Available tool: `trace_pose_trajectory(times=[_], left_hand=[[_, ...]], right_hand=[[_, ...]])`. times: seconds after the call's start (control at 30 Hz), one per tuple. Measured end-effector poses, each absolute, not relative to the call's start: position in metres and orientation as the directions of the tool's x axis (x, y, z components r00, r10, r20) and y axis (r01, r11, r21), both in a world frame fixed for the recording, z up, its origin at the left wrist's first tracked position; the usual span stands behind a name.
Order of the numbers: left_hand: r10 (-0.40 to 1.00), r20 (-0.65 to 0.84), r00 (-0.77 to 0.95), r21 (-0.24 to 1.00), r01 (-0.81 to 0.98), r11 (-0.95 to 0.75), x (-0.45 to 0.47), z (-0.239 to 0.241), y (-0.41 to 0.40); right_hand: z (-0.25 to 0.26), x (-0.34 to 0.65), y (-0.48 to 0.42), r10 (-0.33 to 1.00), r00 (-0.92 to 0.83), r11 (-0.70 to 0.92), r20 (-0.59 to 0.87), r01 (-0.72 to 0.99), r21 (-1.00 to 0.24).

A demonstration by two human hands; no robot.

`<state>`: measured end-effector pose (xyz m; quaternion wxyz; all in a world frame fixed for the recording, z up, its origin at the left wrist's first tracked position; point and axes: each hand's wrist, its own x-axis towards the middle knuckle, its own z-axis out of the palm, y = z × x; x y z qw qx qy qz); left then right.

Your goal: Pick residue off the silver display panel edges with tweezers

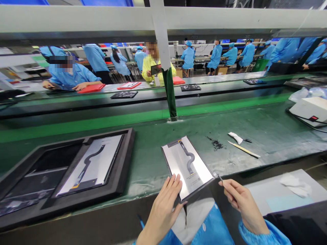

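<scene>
A tablet display panel (201, 166) with a silvery back and a dark curved ribbon cable (189, 157) lies partly over the bench's front edge. My left hand (168, 200) holds its near left corner, fingers flat on the back and the thumb at the edge. At the panel's near right corner, my right hand (237, 199) pinches a thin metal tool (220, 177), its tip close to that corner. The tool's exact kind is too small to tell. Dark scraps (218, 144) lie on the green bench beyond the panel.
To the left, a black foam tray (130, 146) holds another display panel (107, 156) and dark film-like pieces. A yellow-handled knife-like tool (244, 149) and a white-wrapped tool (236, 137) lie right. A green post (170, 93) rises behind. Co-workers (71, 75) sit across a conveyor.
</scene>
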<state>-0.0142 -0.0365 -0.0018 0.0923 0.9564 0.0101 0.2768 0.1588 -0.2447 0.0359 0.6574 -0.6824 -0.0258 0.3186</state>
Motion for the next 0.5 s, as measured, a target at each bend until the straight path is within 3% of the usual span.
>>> trace_pose_trajectory(times=[0.5], left_hand=[[0.075,0.52,0.851,0.196,-0.033,-0.98,-0.015,-0.003,-0.036]], right_hand=[[0.047,0.17,-0.246,0.388,0.835,-0.111,-0.389,-0.377,-0.92]])
